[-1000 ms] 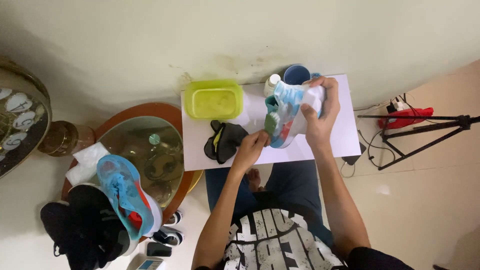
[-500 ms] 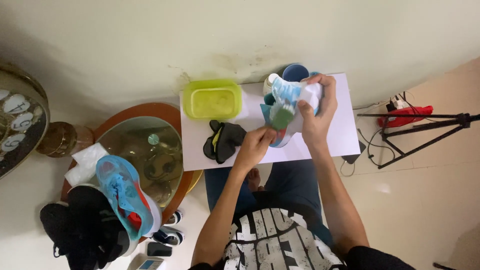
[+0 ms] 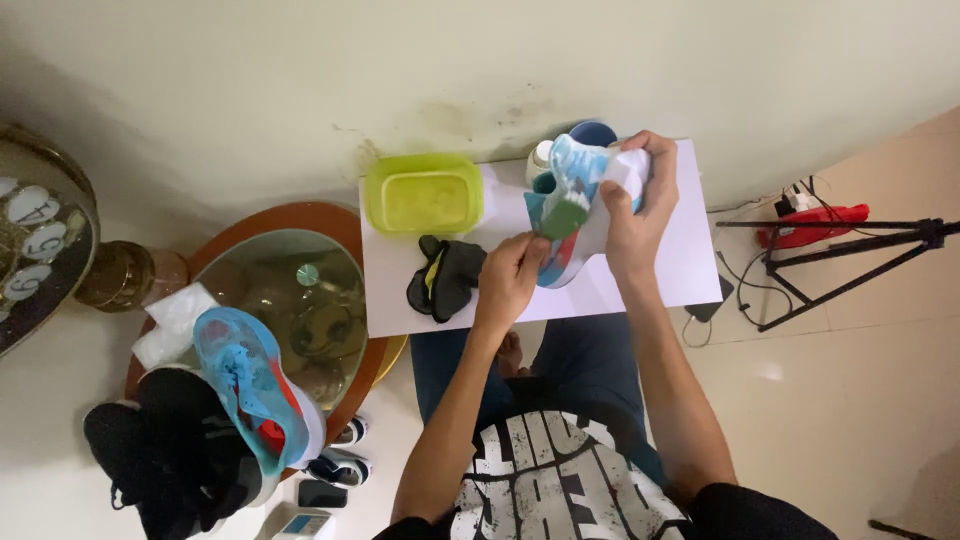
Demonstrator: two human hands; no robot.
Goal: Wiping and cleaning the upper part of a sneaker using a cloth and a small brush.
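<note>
- The right hand [image 3: 637, 205] is gripping the blue and white sneaker [image 3: 580, 200] above the white table's [image 3: 680, 270] far right part
- The left hand [image 3: 510, 275] is closing on a green brush [image 3: 563, 215] (bristles against the sneaker)
- A lime tub [image 3: 422, 193] is sitting at the far left corner, black cloth [image 3: 447, 277] near the front edge
</note>
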